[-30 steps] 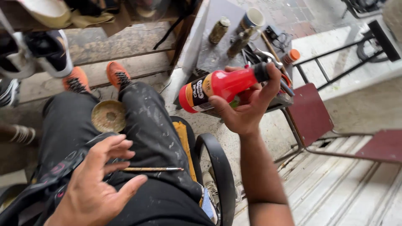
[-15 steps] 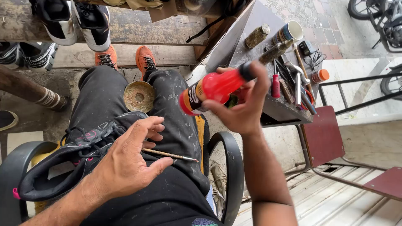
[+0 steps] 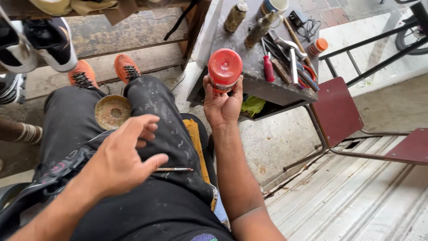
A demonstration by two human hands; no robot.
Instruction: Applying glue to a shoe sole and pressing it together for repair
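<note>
Red bottle (image 3: 224, 69) sits in the right hand (image 3: 221, 106) at twelve o'clock, fingers wrapped round it, base toward the camera, long axis pointing away. Nearer, left hand (image 3: 120, 156) hovers spread and empty above a thin brush (image 3: 174, 169) on the lap.

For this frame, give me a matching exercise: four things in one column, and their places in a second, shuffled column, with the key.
Things:
1. red bottle
2. thin brush
3. round dish
4. red screwdriver

Places:
A. on the dark workbench, among tools
B. lying across the lap, by the left hand
C. between the knees, near the orange shoes
D. held up in the right hand

Pairs: 1-D, 2-B, 3-C, 4-A
</note>
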